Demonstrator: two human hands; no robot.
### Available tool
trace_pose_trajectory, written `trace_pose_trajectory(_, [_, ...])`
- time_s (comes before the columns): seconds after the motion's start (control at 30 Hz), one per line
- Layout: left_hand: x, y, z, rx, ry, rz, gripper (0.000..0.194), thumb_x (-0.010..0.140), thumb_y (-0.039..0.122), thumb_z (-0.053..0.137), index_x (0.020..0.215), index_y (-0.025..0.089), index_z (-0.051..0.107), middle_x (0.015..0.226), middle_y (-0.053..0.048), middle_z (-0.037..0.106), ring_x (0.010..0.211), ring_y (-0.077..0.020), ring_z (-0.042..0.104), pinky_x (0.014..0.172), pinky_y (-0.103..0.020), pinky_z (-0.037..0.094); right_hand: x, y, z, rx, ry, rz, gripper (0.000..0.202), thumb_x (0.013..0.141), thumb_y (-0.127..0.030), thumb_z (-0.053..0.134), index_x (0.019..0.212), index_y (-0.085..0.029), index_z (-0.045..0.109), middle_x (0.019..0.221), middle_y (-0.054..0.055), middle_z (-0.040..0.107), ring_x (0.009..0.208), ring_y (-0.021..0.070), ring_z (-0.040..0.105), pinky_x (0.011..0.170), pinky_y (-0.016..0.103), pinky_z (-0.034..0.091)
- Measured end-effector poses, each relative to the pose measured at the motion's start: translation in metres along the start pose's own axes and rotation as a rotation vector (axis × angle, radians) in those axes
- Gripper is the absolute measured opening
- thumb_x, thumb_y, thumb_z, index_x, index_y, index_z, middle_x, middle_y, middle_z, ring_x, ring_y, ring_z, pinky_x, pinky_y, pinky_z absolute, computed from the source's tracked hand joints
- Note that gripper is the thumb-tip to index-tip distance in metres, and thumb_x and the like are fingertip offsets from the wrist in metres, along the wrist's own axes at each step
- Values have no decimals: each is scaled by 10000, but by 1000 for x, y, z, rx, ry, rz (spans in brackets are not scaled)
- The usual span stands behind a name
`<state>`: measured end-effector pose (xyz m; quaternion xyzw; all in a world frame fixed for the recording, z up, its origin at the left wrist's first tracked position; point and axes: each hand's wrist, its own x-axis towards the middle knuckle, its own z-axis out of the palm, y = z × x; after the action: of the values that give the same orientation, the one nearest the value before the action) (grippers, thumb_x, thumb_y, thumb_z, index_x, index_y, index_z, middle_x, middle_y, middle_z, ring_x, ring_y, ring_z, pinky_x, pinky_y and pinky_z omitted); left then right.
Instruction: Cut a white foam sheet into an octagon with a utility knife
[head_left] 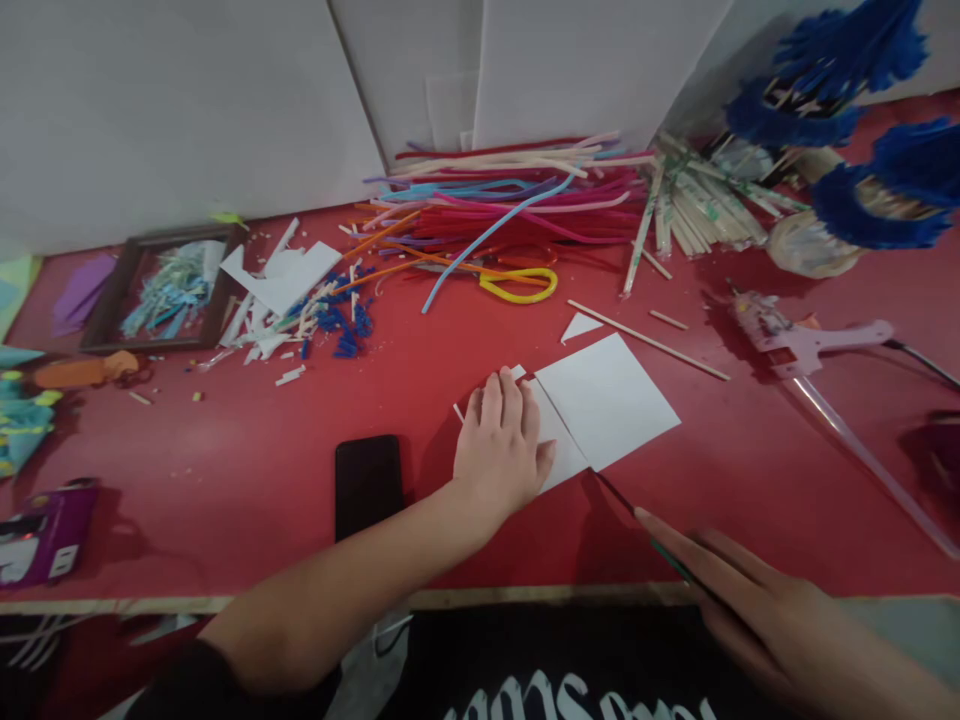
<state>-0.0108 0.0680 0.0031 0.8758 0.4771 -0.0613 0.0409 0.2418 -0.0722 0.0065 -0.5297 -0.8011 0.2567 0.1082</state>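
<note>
My left hand [499,440] lies flat on a piece of white paper, fingers stretched forward and pressing it to the red table. A dark cut line or slit runs along the white paper [611,400], between the part under my hand and the larger square to the right. My right hand [750,590] is wrapped round a slim knife [616,493] with a dark blade; part of its green and black handle is hidden by my fingers. The knife's tip touches the paper's near edge, at the end of the line. A small white paper triangle [581,326] lies just beyond.
A black phone [369,485] lies left of my forearm. Yellow-handled scissors [519,285] and a pile of coloured pipe cleaners [517,205] are at the back. A glue gun [810,340] with a clear glue stick lies right. Paper scraps [289,280] and a brown frame [101,325] sit left.
</note>
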Motion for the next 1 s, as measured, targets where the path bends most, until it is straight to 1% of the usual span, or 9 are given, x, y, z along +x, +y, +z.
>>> trace_pose_trajectory(0.13, [1, -10, 4, -166, 111, -14, 650, 960, 511, 637, 1452, 94, 550, 1514, -236, 523, 1447, -458, 424, 1133, -592, 437, -5, 27, -26, 222, -69, 115, 498, 963, -264, 515, 1439, -313, 651, 1277, 85, 770, 1080, 271, 769, 911, 369, 633])
trace_pose_trajectory(0.27, [8, -26, 0, -268, 144, 6, 603, 888, 499, 758, 1317, 105, 603, 1290, -201, 640, 1241, -383, 586, 1055, -525, 495, 6, 53, -42, 379, 49, 328, 496, 900, -409, 673, 1381, -287, 699, 1330, 107, 744, 1161, 287, 735, 973, 355, 591])
trace_pose_trajectory(0.37, [14, -36, -3, -330, 172, -11, 352, 929, 276, 723, 1240, 164, 603, 1203, -134, 668, 1137, -299, 632, 1009, -469, 510, 24, 56, -37, 591, 224, 447, 531, 798, -464, 786, 1292, -274, 742, 1034, 88, 814, 934, 258, 783, 820, 327, 637])
trace_pose_trajectory(0.47, [16, -43, -4, -388, 195, -29, 252, 935, 92, 618, 1162, 201, 619, 1039, -56, 703, 1006, -231, 677, 931, -404, 539, 45, 52, -23, 755, 323, 497, 595, 820, -509, 767, 1347, -243, 688, 617, -6, 675, 562, 195, 684, 532, 291, 582])
trace_pose_trajectory(0.6, [26, -63, -14, -431, 251, -41, 203, 965, 84, 556, 1089, 217, 645, 970, -19, 707, 888, -159, 700, 818, -286, 560, 64, 48, -10, 855, 361, 483, 532, 926, -449, 676, 1422, -269, 607, 638, -9, 656, 536, 189, 661, 479, 293, 534])
trace_pose_trajectory(0.73, [56, -114, -37, -374, 380, -151, 178, 1015, 139, 510, 1094, 212, 651, 1104, -83, 712, 1066, -218, 680, 967, -383, 548, 71, 48, -8, 923, 421, 493, 471, 909, -405, 689, 1362, -293, 624, 735, -10, 653, 520, 177, 648, 447, 294, 514])
trace_pose_trajectory(0.83, [81, -149, -53, -303, 454, -262, 289, 968, 68, 518, 1213, 171, 632, 1348, -177, 636, 1371, -339, 533, 1163, -570, 397, 70, 47, -10, 940, 426, 512, 445, 910, -386, 687, 1343, -300, 632, 715, -16, 643, 510, 177, 641, 427, 283, 496])
trace_pose_trajectory(0.93, [88, -147, -60, -135, 440, -399, 504, 953, 133, 598, 1449, 112, 511, 1623, -246, 383, 1561, -435, 258, 1232, -662, 242, 70, 45, -12, 937, 412, 527, 435, 927, -387, 665, 1351, -298, 629, 670, -15, 635, 505, 191, 640, 403, 280, 475])
trace_pose_trajectory(1.0, [77, -121, -60, -92, 354, -292, 554, 991, 280, 607, 1490, 82, 473, 1636, -251, 370, 1573, -429, 232, 1246, -620, 255, 70, 42, -14, 926, 421, 529, 461, 936, -390, 652, 1388, -318, 598, 722, -7, 662, 518, 187, 641, 399, 275, 468])
